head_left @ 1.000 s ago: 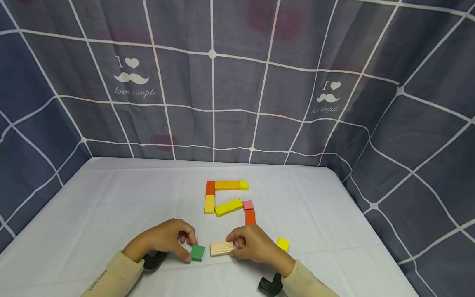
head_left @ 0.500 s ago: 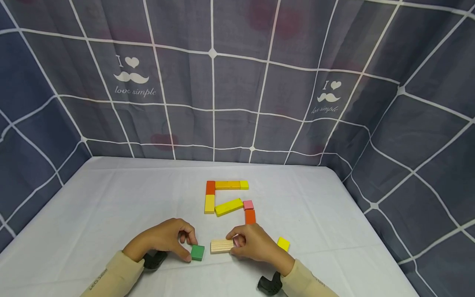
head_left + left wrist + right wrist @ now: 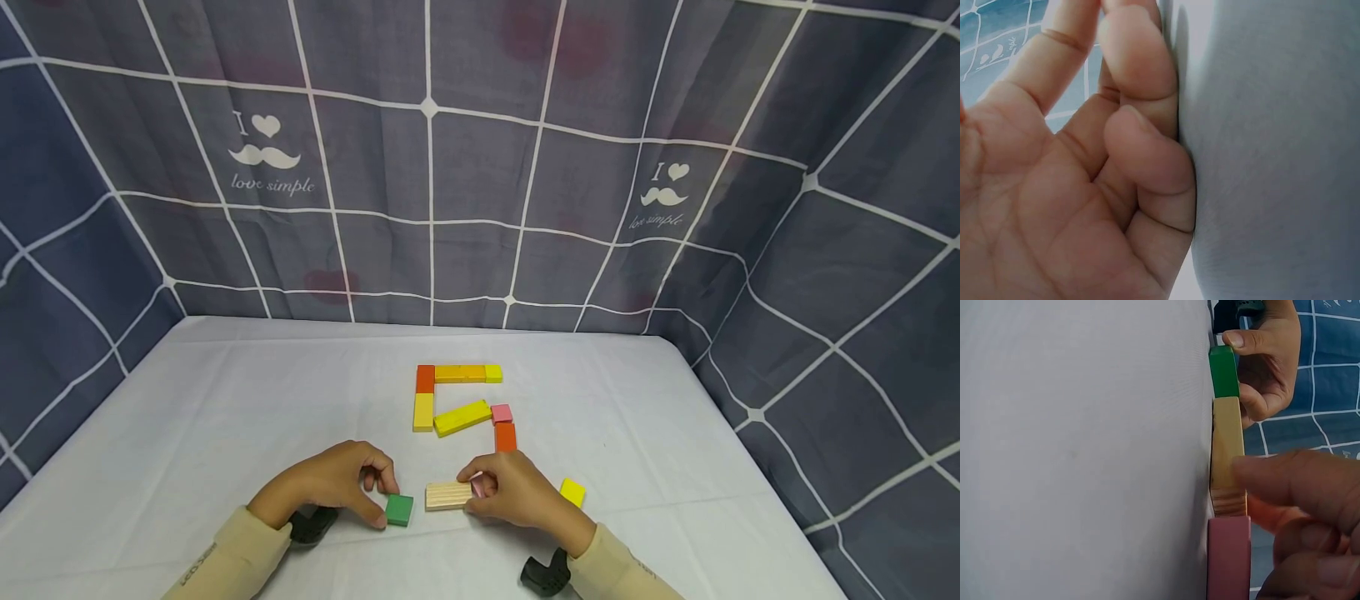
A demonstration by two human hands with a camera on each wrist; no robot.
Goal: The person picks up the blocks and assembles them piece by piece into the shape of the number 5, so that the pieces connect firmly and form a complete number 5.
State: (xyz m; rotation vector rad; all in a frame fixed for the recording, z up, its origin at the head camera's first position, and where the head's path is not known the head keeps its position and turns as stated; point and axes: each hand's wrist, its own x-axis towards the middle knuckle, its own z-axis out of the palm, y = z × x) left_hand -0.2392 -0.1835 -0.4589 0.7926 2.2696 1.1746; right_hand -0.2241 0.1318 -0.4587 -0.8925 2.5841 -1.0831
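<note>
My left hand (image 3: 333, 482) pinches a small green block (image 3: 400, 510) between thumb and a finger, low on the cloth. My right hand (image 3: 521, 497) holds a plain wooden block (image 3: 447, 497) by its right end, thumb at the near side and a finger at the far side. A narrow gap separates the green and wooden blocks in the head view. In the right wrist view a pink block (image 3: 1229, 557) lies by the wooden block's near end, mostly hidden by the right hand in the head view. The left wrist view shows curled fingers (image 3: 1147, 156) against the cloth.
Beyond the hands lies a bent line of blocks: yellow-orange (image 3: 460, 374), small yellow (image 3: 492, 373), orange-red (image 3: 425, 379), yellow (image 3: 423, 412), slanted yellow (image 3: 462, 418), pink (image 3: 501, 413) and orange-red (image 3: 506, 437). One yellow block (image 3: 573, 492) sits beside the right wrist. Grey checked curtains (image 3: 480, 167) surround the white-covered table (image 3: 262, 375).
The wooden block has shifted very slightly, and a bit of pink shows under the right fingers. Both hands are otherwise almost still.
</note>
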